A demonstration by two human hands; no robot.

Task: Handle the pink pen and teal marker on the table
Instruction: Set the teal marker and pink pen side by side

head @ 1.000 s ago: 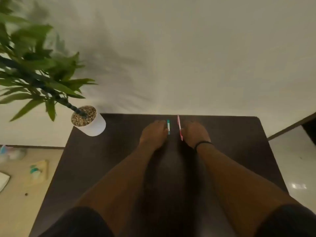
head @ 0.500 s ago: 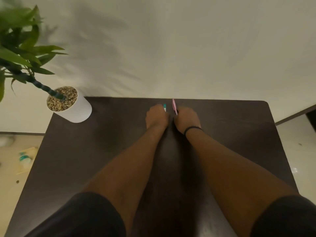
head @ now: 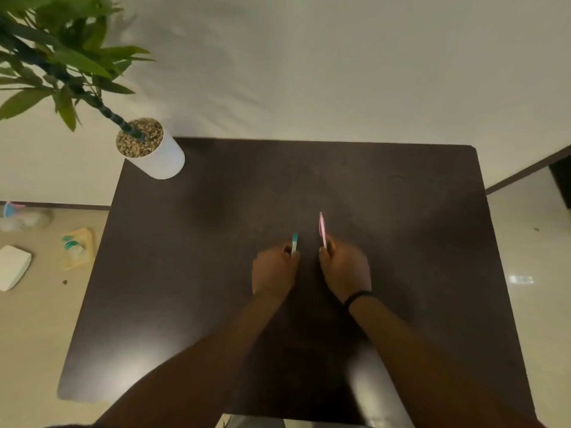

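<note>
My left hand (head: 273,268) is closed around the teal marker (head: 294,243), whose teal and white end sticks out past the fingers toward the far side. My right hand (head: 343,267), with a black band on its wrist, grips the pink pen (head: 322,228); the pen's upper half points away from me. Both hands hover side by side over the middle of the dark table (head: 185,273), a small gap between them. The lower parts of the pen and the marker are hidden inside the fists.
A white pot (head: 157,157) with pebbles and a leafy plant (head: 58,63) stands on the table's far left corner. A pale wall lies behind the table. On the floor to the left lie a white box (head: 12,267) and small items (head: 75,247).
Both hands have drawn back from the table's far edge to its middle, carrying the pen and the marker. The view has shifted too.
</note>
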